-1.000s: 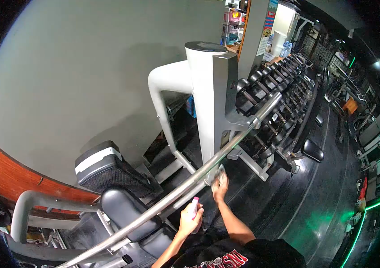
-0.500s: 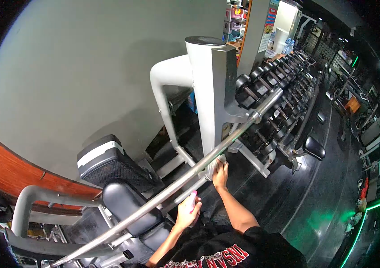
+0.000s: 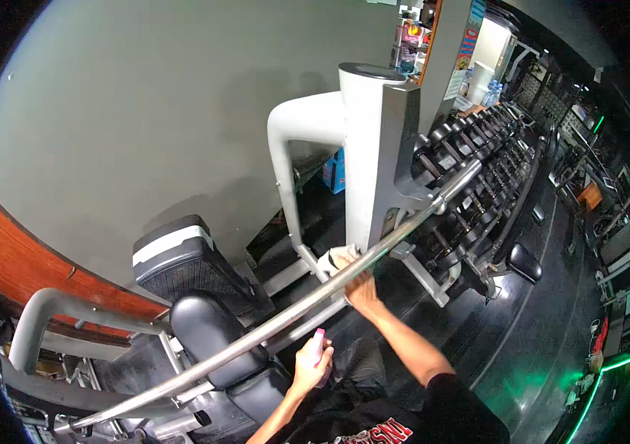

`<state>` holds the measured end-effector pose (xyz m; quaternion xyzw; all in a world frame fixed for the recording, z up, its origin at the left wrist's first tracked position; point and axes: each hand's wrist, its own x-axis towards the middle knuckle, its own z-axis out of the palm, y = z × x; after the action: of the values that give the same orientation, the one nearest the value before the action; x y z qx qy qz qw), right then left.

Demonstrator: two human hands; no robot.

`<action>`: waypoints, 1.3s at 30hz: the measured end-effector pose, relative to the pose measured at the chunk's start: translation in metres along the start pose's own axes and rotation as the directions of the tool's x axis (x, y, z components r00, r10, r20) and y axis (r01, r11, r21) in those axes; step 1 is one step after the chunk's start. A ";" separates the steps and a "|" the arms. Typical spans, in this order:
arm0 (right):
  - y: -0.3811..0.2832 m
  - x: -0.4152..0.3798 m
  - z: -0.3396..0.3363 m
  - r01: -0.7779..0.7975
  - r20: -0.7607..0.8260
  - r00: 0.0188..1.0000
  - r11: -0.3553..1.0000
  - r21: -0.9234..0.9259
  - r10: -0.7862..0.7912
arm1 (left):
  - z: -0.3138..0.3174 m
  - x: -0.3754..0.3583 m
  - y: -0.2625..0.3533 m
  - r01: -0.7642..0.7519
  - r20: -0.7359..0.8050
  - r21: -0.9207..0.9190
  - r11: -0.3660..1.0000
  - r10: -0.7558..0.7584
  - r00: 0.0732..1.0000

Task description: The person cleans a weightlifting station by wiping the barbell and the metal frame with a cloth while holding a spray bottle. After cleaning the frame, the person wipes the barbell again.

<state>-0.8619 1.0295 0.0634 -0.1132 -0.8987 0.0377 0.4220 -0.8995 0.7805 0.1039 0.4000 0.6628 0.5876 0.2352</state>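
Note:
My right hand point(image 3: 362, 291) reaches under the long metal barbell point(image 3: 293, 302), its fingers closed on a white cloth point(image 3: 338, 259). That cloth is pressed near the foot of the white upright post point(image 3: 363, 163) of the bench rack, and the bar hides part of the fingers. Lower down, close to my body, my left hand point(image 3: 309, 364) is wrapped round a pink-topped bottle point(image 3: 318, 342), most of which the fingers cover. The barbell runs diagonally above both hands. Left of it stands a black padded bench point(image 3: 215, 337).
A dumbbell rack point(image 3: 470, 170) with several black dumbbells stretches away at the right. Behind the bench is a black padded block with a white stripe point(image 3: 174, 248). A curved grey frame point(image 3: 37, 325) stands at lower left, beside the wall's red-brown panel point(image 3: 11, 266).
My right hand has moved behind and under the bar, toward the post's left side, and more of the cloth shows. My left hand stays low with the bottle. The view has shifted slightly.

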 end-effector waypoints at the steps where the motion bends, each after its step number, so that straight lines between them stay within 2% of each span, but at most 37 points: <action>1: 0.014 0.008 0.005 -0.035 0.243 0.969 0.995 -0.088 0.055 | -0.001 -0.003 0.003 0.089 0.000 -0.050 0.995 -0.089 0.996; 3: 0.071 -0.046 0.054 0.096 0.224 0.973 0.972 -0.214 -0.046 | 0.000 -0.008 -0.004 0.105 -0.017 -0.043 0.994 -0.105 0.994; 4: 0.074 -0.051 0.053 0.165 0.274 0.954 0.977 -0.136 -0.123 | -0.001 -0.008 -0.009 0.112 -0.030 -0.030 0.993 -0.113 0.993; 5: 0.075 -0.058 0.057 0.161 0.280 0.953 0.979 -0.126 -0.120 | -0.002 -0.008 -0.014 0.124 -0.033 -0.027 0.992 -0.125 0.992; 7: 0.086 -0.118 0.091 0.294 0.408 0.896 0.921 -0.256 -0.173 | -0.002 -0.015 -0.021 0.079 -0.057 0.032 0.996 -0.077 0.995; 8: 0.090 -0.163 0.118 0.193 0.520 0.854 0.946 -0.260 -0.031 | -0.002 -0.018 -0.023 0.117 -0.056 -0.019 0.993 -0.118 0.991; 9: 0.097 -0.200 0.139 0.197 0.532 0.846 0.950 -0.243 -0.039 | -0.002 -0.019 -0.024 0.128 -0.068 -0.045 0.991 -0.131 0.989; 10: 0.101 -0.230 0.159 0.070 0.645 0.752 0.957 -0.281 0.135 | -0.003 -0.020 -0.023 0.102 -0.087 -0.013 0.995 -0.102 0.991; 11: 0.100 -0.241 0.169 -0.047 0.731 0.616 0.940 -0.339 0.294 | -0.005 -0.020 -0.023 0.072 -0.104 0.019 0.997 -0.069 0.992; 12: 0.089 -0.223 0.153 -0.135 0.828 0.395 0.917 -0.376 0.398 | -0.008 -0.021 -0.024 0.077 -0.109 0.018 0.997 -0.074 0.991; 13: 0.081 -0.190 0.134 -0.385 0.824 0.383 0.883 -0.269 0.419 | -0.009 -0.023 -0.025 0.102 -0.131 -0.007 0.995 -0.102 0.986; 14: 0.068 -0.146 0.108 -0.624 0.819 0.370 0.770 -0.131 0.439 | -0.007 -0.025 -0.026 0.127 -0.150 -0.037 0.991 -0.131 0.980; 15: 0.054 -0.102 0.083 -0.795 0.813 0.357 0.606 0.007 0.459 | -0.007 -0.027 -0.028 0.129 -0.154 -0.052 0.990 -0.136 0.979; 16: 0.053 -0.075 0.076 -0.370 0.688 0.670 0.929 -0.018 0.280 | -0.008 -0.027 -0.032 0.151 -0.122 -0.040 0.988 -0.154 0.980; 17: 0.053 -0.049 0.071 0.154 0.566 0.822 0.980 -0.127 -0.055 | -0.008 -0.027 -0.035 0.171 -0.093 -0.026 0.985 -0.172 0.981; 18: 0.044 -0.004 0.053 0.237 0.532 0.839 0.955 -0.178 -0.109 | -0.008 -0.028 -0.038 0.244 -0.061 -0.074 0.967 -0.248 0.967; 19: 0.036 0.038 0.034 0.315 0.499 0.850 0.921 -0.228 -0.167 | -0.007 -0.028 -0.040 0.247 -0.069 -0.084 0.965 -0.252 0.965; 21: 0.039 0.080 0.027 0.336 0.599 0.801 0.836 -0.434 -0.011 | -0.006 -0.025 -0.045 0.188 -0.022 -0.018 0.982 -0.188 0.982; 22: 0.052 0.072 0.049 0.483 0.680 0.733 0.700 -0.526 0.006 | -0.005 -0.022 -0.037 0.311 -0.021 -0.119 0.943 -0.316 0.949; 23: 0.062 0.060 0.070 0.479 0.682 0.731 0.706 -0.521 0.006 | -0.003 -0.019 -0.039 0.318 -0.021 -0.113 0.941 -0.323 0.946; 25: 0.069 0.030 0.106 0.562 0.773 0.596 0.574 -0.595 0.217 | -0.003 -0.017 -0.041 0.080 -0.019 -0.004 0.997 -0.080 0.997; 26: 0.073 0.014 0.116 0.637 0.825 0.520 0.543 -0.547 0.221 | -0.005 -0.016 -0.039 0.090 0.006 -0.017 0.996 -0.090 0.996; 27: 0.075 -0.004 0.148 0.583 0.752 0.523 0.476 -0.659 0.401 | -0.008 -0.015 -0.035 0.072 0.021 -0.048 0.996 -0.071 0.997; 29: 0.096 -0.059 0.196 0.508 0.736 0.496 0.533 -0.676 0.460 | -0.012 -0.020 -0.037 0.079 0.010 -0.062 0.995 -0.079 0.997; 30: 0.096 -0.079 0.203 0.544 0.784 0.450 0.565 -0.620 0.428 | -0.018 -0.024 -0.035 0.223 0.045 -0.042 0.974 -0.221 0.974; 32: 0.106 -0.135 0.230 0.598 0.876 0.310 0.640 -0.482 0.369 | -0.026 -0.029 -0.035 0.214 -0.003 0.001 0.977 -0.214 0.977; 33: 0.111 -0.168 0.249 0.578 0.876 0.295 0.659 -0.482 0.382 | -0.028 -0.031 -0.037 0.212 -0.020 0.014 0.977 -0.212 0.977; 35: 0.081 -0.161 0.219 0.590 0.893 0.319 0.671 -0.448 0.317 | -0.032 -0.035 -0.039 0.245 -0.047 0.030 0.969 -0.244 0.969; 36: 0.083 -0.178 0.228 0.589 0.893 0.315 0.671 -0.450 0.322 | -0.034 -0.037 -0.038 0.271 -0.071 0.048 0.961 -0.267 0.961; 37: 0.091 -0.200 0.251 0.385 0.889 0.132 0.803 -0.454 0.439 | -0.033 -0.039 -0.039 0.266 -0.065 0.048 0.963 -0.263 0.963; 38: 0.096 -0.210 0.263 0.147 0.866 -0.074 0.865 -0.481 0.494 | -0.033 -0.041 -0.041 0.270 -0.094 0.023 0.963 -0.267 0.959; 39: 0.086 -0.194 0.247 0.140 0.862 -0.069 0.860 -0.490 0.502 | -0.034 -0.043 -0.043 0.270 -0.121 -0.003 0.963 -0.269 0.956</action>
<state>-0.9165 1.0744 -0.2540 -0.2667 -0.8744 -0.0363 -0.4036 -0.9124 0.7257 0.0626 0.2712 0.7280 0.5688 0.2700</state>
